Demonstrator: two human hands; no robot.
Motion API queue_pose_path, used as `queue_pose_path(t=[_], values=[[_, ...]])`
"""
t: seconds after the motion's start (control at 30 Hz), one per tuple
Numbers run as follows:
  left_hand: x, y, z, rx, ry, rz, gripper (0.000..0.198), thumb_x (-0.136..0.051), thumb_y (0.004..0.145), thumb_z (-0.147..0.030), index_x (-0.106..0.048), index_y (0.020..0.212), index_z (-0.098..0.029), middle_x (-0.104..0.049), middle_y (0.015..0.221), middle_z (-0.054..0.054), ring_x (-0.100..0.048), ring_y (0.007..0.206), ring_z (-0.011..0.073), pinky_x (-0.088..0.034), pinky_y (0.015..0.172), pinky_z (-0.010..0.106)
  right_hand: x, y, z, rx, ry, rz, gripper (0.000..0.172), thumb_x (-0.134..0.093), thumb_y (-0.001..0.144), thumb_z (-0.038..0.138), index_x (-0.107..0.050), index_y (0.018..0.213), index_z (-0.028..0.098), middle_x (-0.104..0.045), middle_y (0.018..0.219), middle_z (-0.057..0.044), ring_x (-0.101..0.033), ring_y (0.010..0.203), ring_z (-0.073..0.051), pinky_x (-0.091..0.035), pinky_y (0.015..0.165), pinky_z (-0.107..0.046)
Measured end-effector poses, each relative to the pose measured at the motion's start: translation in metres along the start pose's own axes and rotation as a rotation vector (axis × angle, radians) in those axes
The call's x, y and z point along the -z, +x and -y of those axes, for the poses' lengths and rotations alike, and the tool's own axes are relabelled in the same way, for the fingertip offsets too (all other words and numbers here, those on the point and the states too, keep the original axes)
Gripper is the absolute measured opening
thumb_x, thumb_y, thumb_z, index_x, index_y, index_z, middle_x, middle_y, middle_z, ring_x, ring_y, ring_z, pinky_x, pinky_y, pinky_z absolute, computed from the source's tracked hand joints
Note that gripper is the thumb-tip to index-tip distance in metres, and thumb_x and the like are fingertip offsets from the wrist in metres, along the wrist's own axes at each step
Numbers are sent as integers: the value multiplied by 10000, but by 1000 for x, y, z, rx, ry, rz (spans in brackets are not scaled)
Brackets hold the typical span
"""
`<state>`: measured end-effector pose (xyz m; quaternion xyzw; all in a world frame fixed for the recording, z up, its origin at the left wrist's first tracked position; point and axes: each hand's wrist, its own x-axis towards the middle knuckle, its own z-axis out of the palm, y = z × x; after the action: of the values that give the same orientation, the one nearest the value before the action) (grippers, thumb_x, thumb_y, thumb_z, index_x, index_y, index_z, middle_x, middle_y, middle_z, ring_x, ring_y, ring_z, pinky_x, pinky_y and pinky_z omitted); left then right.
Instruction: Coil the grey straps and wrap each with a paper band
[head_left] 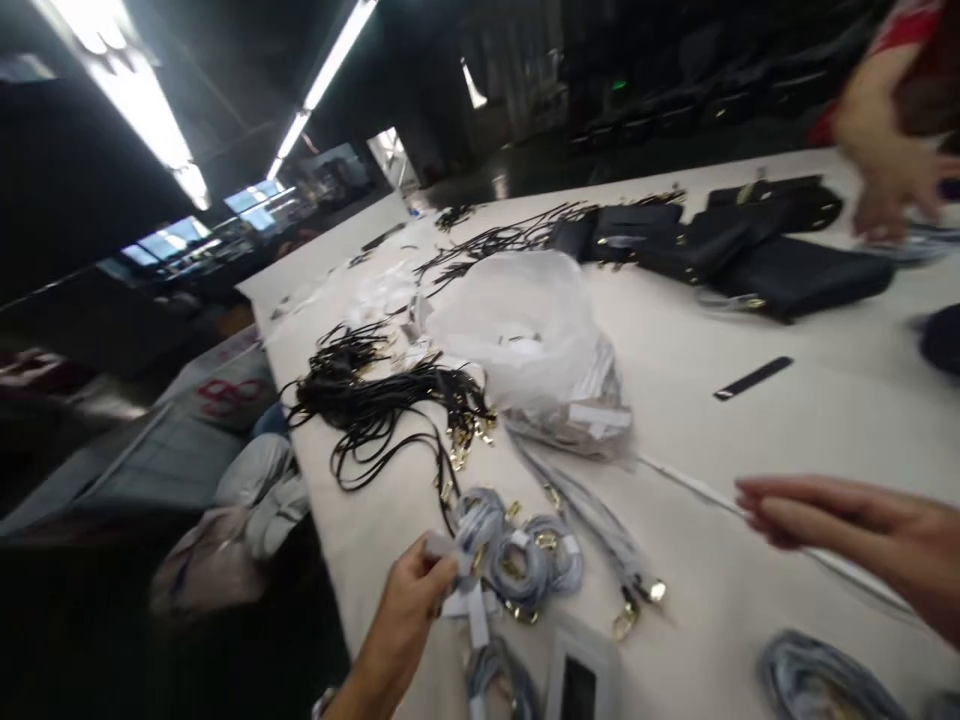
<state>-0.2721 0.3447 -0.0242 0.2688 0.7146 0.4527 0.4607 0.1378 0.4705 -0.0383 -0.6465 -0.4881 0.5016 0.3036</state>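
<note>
At the lower middle, my left hand (411,600) pinches a small pale piece (448,552), blurred, beside coiled grey straps (517,565) with gold clasps and white wraps. My right hand (855,535) is at the right with its fingers stretched out and nothing seen in it, over a thin white strip (694,485) on the table. Between the hands lie loose grey straps (592,510) with gold hooks. Another grey coil (821,680) sits below my right hand, and one more (499,680) near my left forearm.
A clear plastic bag (525,330) stands mid-table (675,400). Black straps (382,395) lie left of it, black bags (750,250) behind. A dark strip (753,378) lies right. A grey box (581,680) is at the front. Another person's hand (896,185) is at the upper right.
</note>
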Motion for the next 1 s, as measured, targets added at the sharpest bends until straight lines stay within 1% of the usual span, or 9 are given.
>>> queue_pose_path(t=[0.03, 0.1, 0.13, 0.2, 0.3, 0.5, 0.7, 0.83, 1.0], values=[[0, -4, -2, -40, -85, 106, 474, -858, 601, -522, -561, 705, -168, -463, 565, -69, -349, 515, 69, -265, 484, 213, -31, -20, -1, -74, 21, 87, 556, -777, 425, 736, -818, 765, 298, -766, 858, -172, -690, 829, -381, -512, 807, -495], [-6, -9, -8, -87, -169, 200, 430, -847, 643, -470, -569, 749, -159, -486, 609, -62, -367, 559, 69, -287, 529, 204, -88, -64, 10, -117, 36, 371, 538, -749, 494, 722, -823, 777, 272, -756, 768, -133, -684, 748, -321, -554, 742, -423], [-10, -13, -10, -107, -199, 240, 402, -835, 670, -442, -574, 774, -155, -506, 641, -54, -388, 587, 72, -311, 560, 201, -114, -85, 19, -112, 73, 433, 509, -741, 544, 693, -822, 783, 251, -749, 725, -115, -682, 726, -298, -561, 721, -393], [-16, -22, -14, -129, -237, 333, 358, -813, 708, -402, -571, 793, -152, -527, 683, -44, -419, 628, 79, -347, 608, 202, -159, -119, 36, -139, 190, 465, 512, -780, 557, 613, -817, 891, 227, -777, 846, -94, -698, 819, -292, -571, 753, -358], [-19, -38, -13, -142, -217, 461, 313, -784, 740, -372, -562, 785, -157, -543, 711, -33, -460, 668, 94, -382, 648, 212, -202, -148, 45, -146, 371, 253, 607, -836, 534, 538, -780, 1036, 201, -771, 999, -89, -687, 909, -290, -564, 768, -336], [-3, -50, 6, -142, -150, 606, 307, -772, 723, -329, -521, 828, -185, -574, 735, -39, -505, 670, 106, -404, 645, 222, -242, -187, 34, -102, 511, -38, 433, -795, 666, 539, -771, 910, 183, -718, 806, -27, -570, 708, -168, -466, 634, -244], [22, -27, 43, -95, -170, 832, 492, -817, 621, -537, -552, 817, -171, -606, 708, -10, -554, 667, 142, -402, 626, 242, -272, -204, 28, -34, 550, -128, 426, -857, 543, 490, -783, 786, 148, -661, 627, -14, -500, 574, -137, -422, 577, -249], [32, -11, 53, -82, -150, 908, 527, -820, 574, -567, -624, 789, -128, -633, 705, 23, -560, 665, 155, -411, 645, 256, -287, -206, 18, 44, 515, -192, 475, -844, 521, 528, -782, 790, 142, -701, 688, -45, -582, 634, -190, -469, 622, -283], [40, -12, 56, -95, -70, 918, 353, -804, 589, -419, -620, 708, -142, -574, 618, -16, -517, 615, 136, -399, 616, 251, -305, -224, 8, 87, 431, -310, 509, -817, 535, 565, -787, 845, 162, -730, 752, -63, -657, 793, -281, -524, 740, -336]])
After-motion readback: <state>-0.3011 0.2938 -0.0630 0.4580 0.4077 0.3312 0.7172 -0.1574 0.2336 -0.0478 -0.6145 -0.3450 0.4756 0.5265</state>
